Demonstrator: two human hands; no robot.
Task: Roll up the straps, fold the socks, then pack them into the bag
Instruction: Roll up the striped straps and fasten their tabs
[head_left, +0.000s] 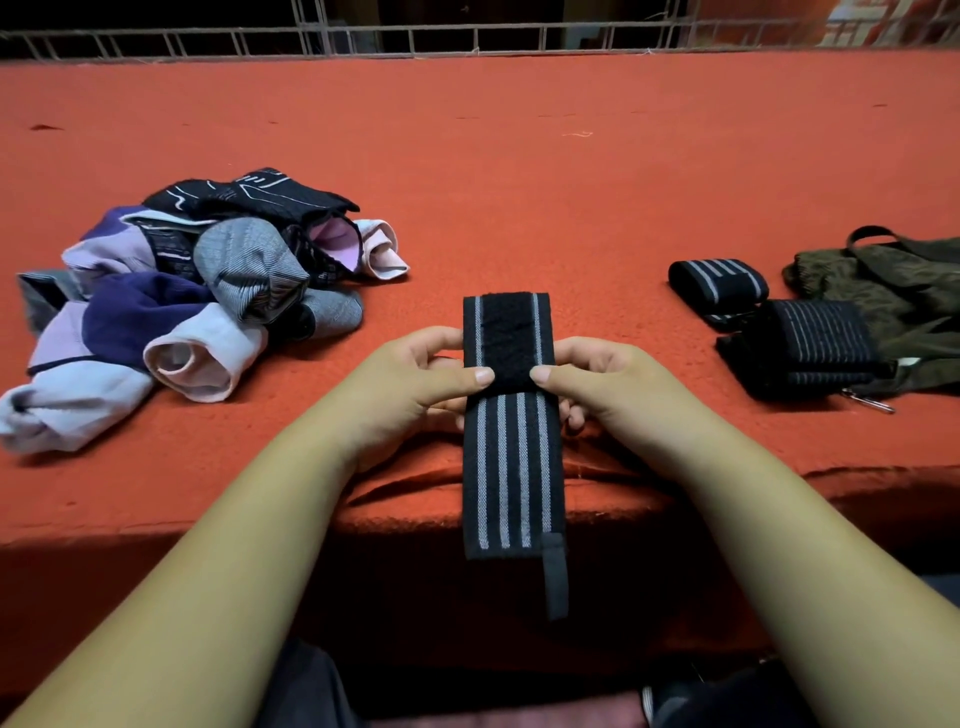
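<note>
A black strap with grey stripes (511, 467) lies flat and unrolled across the table's front edge, its loop end hanging over the edge. My left hand (415, 379) and my right hand (597, 379) pinch it from both sides, thumbs on the black hook-and-loop patch at its far end. A heap of loose socks (187, 306) in purple, grey, pink and black lies to the left. At the right sit a rolled strap (719, 283), another strap (805, 345), and the dark olive bag (893, 306).
The table is covered by a red cloth (519, 182) that sags at the front edge. A white metal railing (467, 41) runs along the far side. My lap is just below the front edge.
</note>
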